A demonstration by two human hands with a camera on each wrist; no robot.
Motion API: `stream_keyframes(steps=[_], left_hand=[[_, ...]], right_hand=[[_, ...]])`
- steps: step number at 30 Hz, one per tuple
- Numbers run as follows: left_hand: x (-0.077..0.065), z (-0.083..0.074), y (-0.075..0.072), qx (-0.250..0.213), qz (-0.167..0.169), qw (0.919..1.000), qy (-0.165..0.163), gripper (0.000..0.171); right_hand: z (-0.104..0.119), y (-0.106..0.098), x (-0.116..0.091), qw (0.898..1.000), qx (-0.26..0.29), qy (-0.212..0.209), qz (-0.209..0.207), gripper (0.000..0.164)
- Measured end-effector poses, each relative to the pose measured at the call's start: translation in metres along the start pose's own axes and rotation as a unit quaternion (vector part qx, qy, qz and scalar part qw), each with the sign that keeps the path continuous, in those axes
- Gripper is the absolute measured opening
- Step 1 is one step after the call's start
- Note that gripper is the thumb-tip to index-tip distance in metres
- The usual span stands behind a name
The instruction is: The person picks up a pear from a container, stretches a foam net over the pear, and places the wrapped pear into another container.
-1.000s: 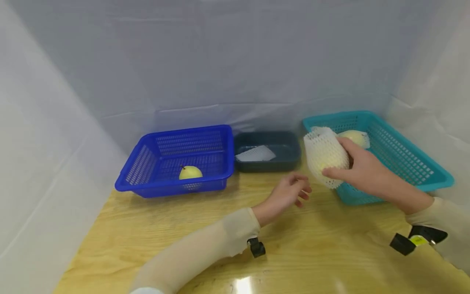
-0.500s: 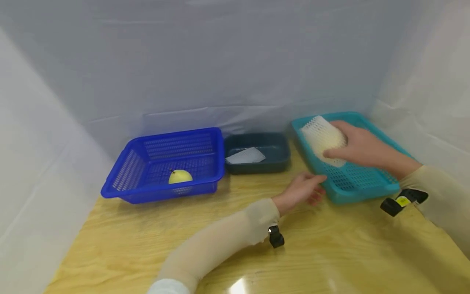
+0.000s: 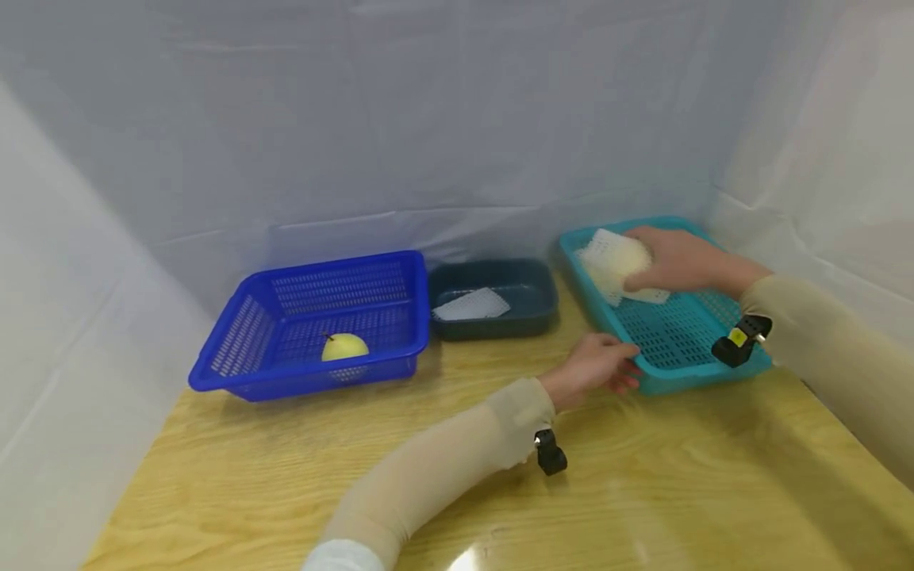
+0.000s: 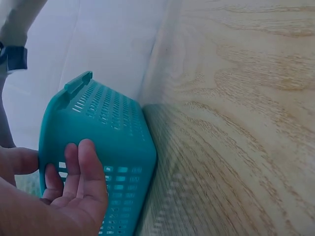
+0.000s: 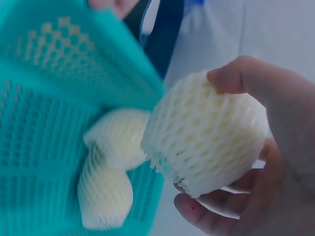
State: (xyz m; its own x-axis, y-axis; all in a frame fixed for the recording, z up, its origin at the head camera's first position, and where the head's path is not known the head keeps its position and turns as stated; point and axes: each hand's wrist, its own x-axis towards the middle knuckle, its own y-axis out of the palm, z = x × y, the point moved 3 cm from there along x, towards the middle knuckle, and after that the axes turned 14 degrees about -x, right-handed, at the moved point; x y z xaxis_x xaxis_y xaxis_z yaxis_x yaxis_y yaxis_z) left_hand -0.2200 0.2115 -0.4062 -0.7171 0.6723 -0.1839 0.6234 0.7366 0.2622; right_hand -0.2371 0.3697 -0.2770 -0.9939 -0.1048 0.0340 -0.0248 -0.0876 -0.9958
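Note:
My right hand [image 3: 678, 258] grips a pear in a white foam net [image 5: 211, 128], thumb on one side and fingers underneath. It is over the far left part of the teal basket [image 3: 667, 337]. In the right wrist view, two more net-wrapped pears [image 5: 110, 169] lie against each other inside that basket. My left hand [image 3: 594, 366] is at the basket's near left corner. Its thumb [image 4: 24, 161] lies on the rim, and its curled fingers [image 4: 88, 167] rest against the outer wall.
A blue basket [image 3: 307, 367] on the left contains a bare yellow pear [image 3: 345, 347]. Between the two baskets stands a dark green tub [image 3: 531, 323] with a flattened foam net [image 3: 474, 304] in it. White sheeting [image 3: 428, 119] rises behind and beside the wooden table [image 3: 286, 460].
My right hand has carried the netted pear back over the teal basket. My left hand has moved right to the basket's rim, and the basket has turned and shifted.

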Motion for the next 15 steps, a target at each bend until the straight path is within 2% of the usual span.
stream_keyframes(steps=[5,8,11,15], left_hand=[[0.004,0.000,0.007,0.013,0.003,0.9999,-0.004,0.020],[0.006,0.002,0.010,0.010,0.007,0.9999,-0.008,0.019],[0.008,0.004,0.011,0.009,0.012,0.9999,-0.007,0.019],[0.007,0.004,0.011,0.015,0.000,0.9999,-0.005,0.020]], right_hand=[[-0.024,0.004,0.013,0.997,-0.059,-0.024,0.030,0.074],[-0.043,0.010,0.018,0.995,-0.082,-0.023,0.052,0.072],[-0.057,0.016,0.021,0.993,-0.084,-0.017,0.082,0.073],[-0.071,0.026,0.024,0.986,-0.062,-0.001,0.156,0.081]])
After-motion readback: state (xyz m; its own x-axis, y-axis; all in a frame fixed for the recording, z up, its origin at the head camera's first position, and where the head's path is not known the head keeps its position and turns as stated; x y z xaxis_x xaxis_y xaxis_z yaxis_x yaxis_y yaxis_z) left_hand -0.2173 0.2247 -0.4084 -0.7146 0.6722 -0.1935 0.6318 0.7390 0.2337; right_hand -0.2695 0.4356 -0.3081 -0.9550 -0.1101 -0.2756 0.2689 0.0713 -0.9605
